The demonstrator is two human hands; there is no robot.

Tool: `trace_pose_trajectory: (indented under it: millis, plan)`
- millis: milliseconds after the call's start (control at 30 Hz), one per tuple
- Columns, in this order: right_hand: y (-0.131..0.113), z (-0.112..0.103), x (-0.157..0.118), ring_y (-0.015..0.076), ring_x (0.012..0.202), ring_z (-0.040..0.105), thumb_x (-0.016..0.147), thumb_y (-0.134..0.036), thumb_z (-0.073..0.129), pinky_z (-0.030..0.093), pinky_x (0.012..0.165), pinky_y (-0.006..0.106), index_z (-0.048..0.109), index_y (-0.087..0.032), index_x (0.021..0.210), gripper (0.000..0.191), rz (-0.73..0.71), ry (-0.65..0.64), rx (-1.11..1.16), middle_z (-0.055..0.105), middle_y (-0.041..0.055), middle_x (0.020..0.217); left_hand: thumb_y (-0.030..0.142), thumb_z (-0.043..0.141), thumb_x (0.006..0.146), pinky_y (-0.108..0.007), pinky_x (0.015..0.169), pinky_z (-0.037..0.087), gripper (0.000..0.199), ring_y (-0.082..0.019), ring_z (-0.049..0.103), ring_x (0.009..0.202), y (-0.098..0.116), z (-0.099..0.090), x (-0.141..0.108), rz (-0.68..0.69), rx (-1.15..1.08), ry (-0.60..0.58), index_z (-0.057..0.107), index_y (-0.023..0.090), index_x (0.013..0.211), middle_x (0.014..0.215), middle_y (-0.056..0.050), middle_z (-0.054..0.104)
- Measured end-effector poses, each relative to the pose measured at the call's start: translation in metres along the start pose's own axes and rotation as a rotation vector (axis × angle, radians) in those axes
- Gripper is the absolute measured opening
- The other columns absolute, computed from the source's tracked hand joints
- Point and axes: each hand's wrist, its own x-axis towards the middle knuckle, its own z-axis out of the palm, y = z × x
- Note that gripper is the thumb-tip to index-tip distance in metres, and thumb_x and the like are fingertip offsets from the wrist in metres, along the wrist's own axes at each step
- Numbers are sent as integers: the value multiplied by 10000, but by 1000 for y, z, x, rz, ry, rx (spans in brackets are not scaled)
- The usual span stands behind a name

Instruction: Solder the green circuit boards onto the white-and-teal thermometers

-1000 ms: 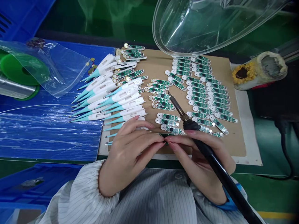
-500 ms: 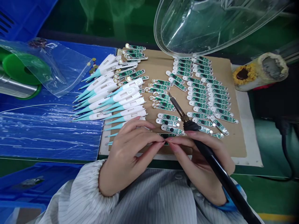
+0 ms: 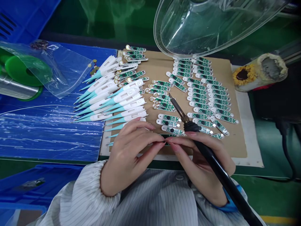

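My left hand [image 3: 131, 153] pinches thumb against forefinger on something too small to make out. Its fingertips meet those of my right hand [image 3: 204, 160], whose thumb and forefinger are also pinched there. A black-handled soldering iron [image 3: 209, 153] rests across my right hand between the fingers, its metal tip slanting up and left over the cardboard. Just behind the touching fingertips lies a green circuit board [image 3: 168, 136], partly hidden. Further circuit boards in white holders [image 3: 170, 123] lie close by. Left of them, white and light-blue digital thermometers [image 3: 127, 97] are heaped, some behind my left hand.
Many boards in rows [image 3: 199, 94] cover the right of the cardboard sheet [image 3: 155, 64]. A clear plastic shield [image 3: 192, 31] overhangs the back. At right stands a crusted holder with a yellow sponge [image 3: 244, 75]. A solder spool [image 3: 18, 84] and plastic bag [image 3: 63, 69] lie left.
Almost nothing differs. Both hands keep their pinch at the same place, and the soldering iron stays in my right hand; the whole view has shifted very slightly.
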Motion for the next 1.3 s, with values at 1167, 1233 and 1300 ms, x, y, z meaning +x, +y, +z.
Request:
trace_pose_trajectory:
  millis: [1167, 1233, 1300]
  plan:
    - [1, 1, 1, 157, 865, 763, 798, -92, 780, 627, 558, 176, 643, -303, 1162, 442, -30, 35, -76, 778, -43, 979, 38, 695, 877, -373, 1000, 511, 168, -177, 653, 1009, -2, 1, -1, -14, -44, 10, 691, 171, 979, 876, -9, 752]
    - [0, 1, 1, 142, 869, 761, 800, -85, 779, 619, 569, 156, 638, -298, 1173, 452, -42, 32, -72, 778, -50, 982, 33, 693, 873, -342, 984, 513, 157, -168, 650, 1001, -1, 2, -1, -6, -42, 20, 693, 158, 968, 869, -12, 746]
    - [0, 0, 1, 118, 882, 756, 795, -74, 782, 608, 594, 123, 633, -288, 1180, 465, -58, 28, -66, 778, -58, 987, 27, 694, 866, -332, 980, 510, 142, -165, 648, 997, 0, 2, 0, -9, -38, 25, 695, 145, 944, 857, -16, 740]
